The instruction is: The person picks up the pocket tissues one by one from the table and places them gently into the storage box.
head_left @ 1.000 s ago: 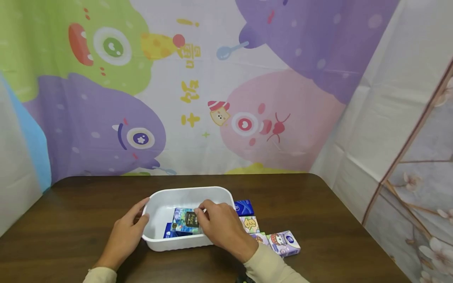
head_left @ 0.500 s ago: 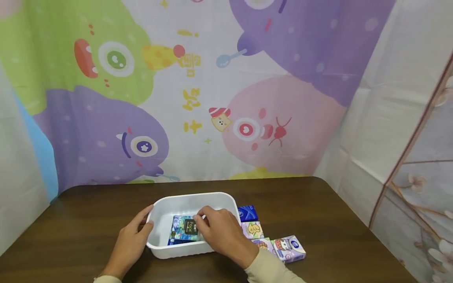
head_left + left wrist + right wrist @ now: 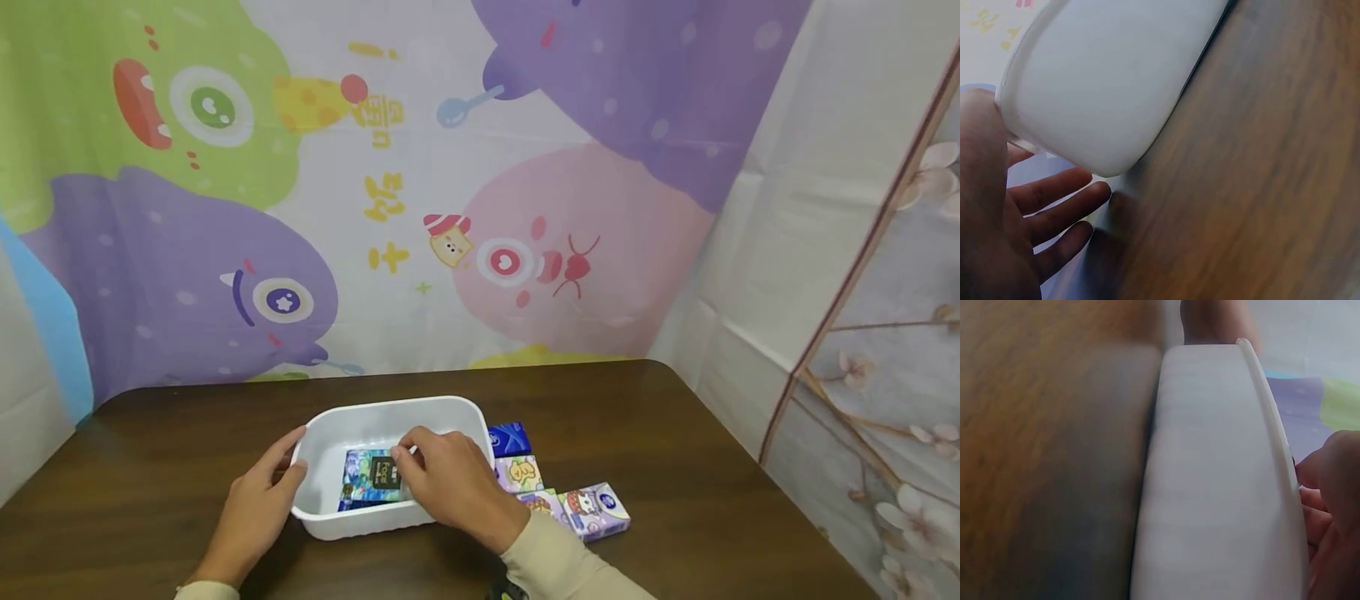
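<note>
A white plastic tub (image 3: 375, 523) stands on the table. My left hand (image 3: 255, 504) lies at its left end, thumb and index finger touching the rim; in the left wrist view the other fingers spread loosely beside the wall (image 3: 1097, 94). Inside the tub, a tissue pack (image 3: 358, 479) with a blue-green pattern and a dark "Face" label lies over a dark blue pack (image 3: 363, 505), which is mostly covered. My right hand (image 3: 457, 483) reaches over the tub's right front and pinches the patterned pack's right edge. From the right wrist, the tub's side wall (image 3: 1216, 469) hides the packs.
Right of the tub lie several more small packs: a blue one (image 3: 508, 439), one with a yellow bear (image 3: 519, 473), a purple one (image 3: 542, 502) partly behind my right hand, and a purple-white one (image 3: 597, 511). A dark wooden table (image 3: 660, 442) meets a cartoon curtain (image 3: 405, 317).
The patterned pack has shifted slightly left in the tub and covers more of the dark blue pack, with my right hand on it. My left hand keeps its place. The head view has swayed.
</note>
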`<act>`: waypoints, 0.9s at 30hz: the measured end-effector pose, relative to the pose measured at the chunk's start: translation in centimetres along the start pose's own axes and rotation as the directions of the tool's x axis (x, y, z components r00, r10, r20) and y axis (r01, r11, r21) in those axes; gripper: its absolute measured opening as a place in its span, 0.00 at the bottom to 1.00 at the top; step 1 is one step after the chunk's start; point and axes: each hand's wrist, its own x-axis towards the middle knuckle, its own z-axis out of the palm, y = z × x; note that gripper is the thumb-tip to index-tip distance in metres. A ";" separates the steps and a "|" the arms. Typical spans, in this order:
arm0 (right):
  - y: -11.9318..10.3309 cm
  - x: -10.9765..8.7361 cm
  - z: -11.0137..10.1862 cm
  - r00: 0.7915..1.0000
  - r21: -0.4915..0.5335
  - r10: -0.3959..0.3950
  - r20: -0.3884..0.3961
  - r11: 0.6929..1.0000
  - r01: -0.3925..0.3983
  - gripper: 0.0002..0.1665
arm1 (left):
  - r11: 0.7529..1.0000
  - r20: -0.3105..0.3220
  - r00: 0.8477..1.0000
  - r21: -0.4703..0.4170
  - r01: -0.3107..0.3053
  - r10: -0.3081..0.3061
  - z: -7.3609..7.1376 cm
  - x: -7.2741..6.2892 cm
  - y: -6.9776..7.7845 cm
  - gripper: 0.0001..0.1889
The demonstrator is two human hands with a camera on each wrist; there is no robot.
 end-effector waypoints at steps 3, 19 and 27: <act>-0.4 -0.1 0.2 1.000 0.002 0.006 0.028 1.000 -0.006 0.12 | 1.000 -0.009 1.000 0.006 0.001 -0.001 -0.2 -0.2 -0.4 0.28; 0.0 -0.4 -0.2 0.994 -0.020 0.041 0.101 0.999 -0.039 0.14 | 0.999 -0.015 0.999 -0.028 -0.032 0.032 0.2 -0.1 0.4 0.28; -0.1 -0.6 0.0 0.993 -0.084 0.011 0.122 0.996 -0.001 0.16 | 0.998 -0.013 0.999 -0.030 -0.047 0.047 0.2 -0.2 0.2 0.28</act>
